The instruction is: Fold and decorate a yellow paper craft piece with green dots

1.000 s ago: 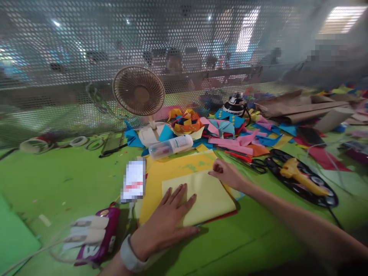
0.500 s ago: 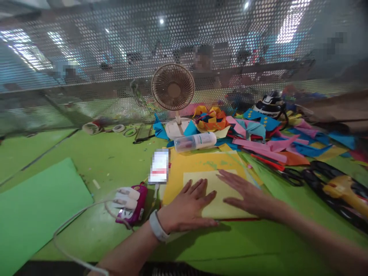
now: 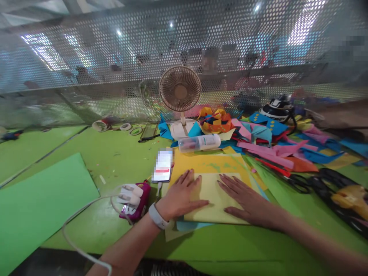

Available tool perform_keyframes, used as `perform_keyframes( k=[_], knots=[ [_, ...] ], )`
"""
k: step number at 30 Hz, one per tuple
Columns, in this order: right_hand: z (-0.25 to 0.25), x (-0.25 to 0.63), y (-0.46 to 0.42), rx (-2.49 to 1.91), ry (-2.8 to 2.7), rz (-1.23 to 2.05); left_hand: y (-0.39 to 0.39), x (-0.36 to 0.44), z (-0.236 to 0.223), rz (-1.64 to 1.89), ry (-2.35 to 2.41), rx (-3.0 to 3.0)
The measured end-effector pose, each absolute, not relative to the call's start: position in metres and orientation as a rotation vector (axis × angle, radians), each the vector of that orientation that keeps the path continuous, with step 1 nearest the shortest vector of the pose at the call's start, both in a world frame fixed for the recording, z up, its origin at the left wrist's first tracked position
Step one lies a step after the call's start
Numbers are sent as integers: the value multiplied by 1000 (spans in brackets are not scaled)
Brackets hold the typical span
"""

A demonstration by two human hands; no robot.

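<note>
A pale yellow folded paper (image 3: 211, 191) lies on a larger orange-yellow sheet (image 3: 211, 163) on the green table. My left hand (image 3: 181, 195) rests flat on the paper's left side, fingers spread, a white watch on its wrist. Flat on the right side lies my right hand (image 3: 248, 201), fingers stretched out. Neither hand holds anything. A blue sheet edge (image 3: 189, 225) pokes out under the stack.
A phone (image 3: 162, 168) lies left of the sheets, a purple charger (image 3: 135, 197) with white cable beside it. Behind stand a small fan (image 3: 180, 90), a glue bottle (image 3: 199, 142) and a heap of coloured paper (image 3: 258, 138). Scissors (image 3: 296, 181), a glue gun (image 3: 349, 197) at right. Green sheet (image 3: 37, 203) at left.
My right hand went from pinching the paper's far corner to lying flat on it. The left hand slid toward the paper's left edge. The view swung left.
</note>
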State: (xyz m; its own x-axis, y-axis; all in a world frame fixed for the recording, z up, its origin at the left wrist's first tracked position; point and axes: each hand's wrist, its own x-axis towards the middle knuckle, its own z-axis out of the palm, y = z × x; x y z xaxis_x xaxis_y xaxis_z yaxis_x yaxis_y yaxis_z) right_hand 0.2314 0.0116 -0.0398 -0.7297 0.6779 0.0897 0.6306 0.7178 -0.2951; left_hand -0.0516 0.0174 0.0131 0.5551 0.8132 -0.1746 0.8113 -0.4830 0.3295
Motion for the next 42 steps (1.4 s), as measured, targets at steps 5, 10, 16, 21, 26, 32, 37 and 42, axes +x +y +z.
perform_keyframes(
  k=[5,10,16,21,26,32,37,42],
  knots=[
    [-33,230,12,-1086,-2760,396,13,-49,22,34,1466,2472],
    [-33,229,13,-1093,-2767,392,-8,-39,29,-70,1028,2560],
    [-37,232,16,-1139,-2692,260,-8,-36,23,-95,1053,2567],
    [-23,233,17,-1159,-2693,300,-4,-35,20,-122,1089,2559],
    [-14,233,13,-1138,-2738,417,-4,-35,19,-137,1119,2547],
    [-10,233,5,-1091,-2764,538,-2,-36,13,-111,1107,2571],
    [-7,230,2,-1074,-2812,534,-2,-37,7,-121,1111,2605],
    [-5,228,4,-1105,-2858,532,0,-37,5,-105,1100,2641]
  ],
)
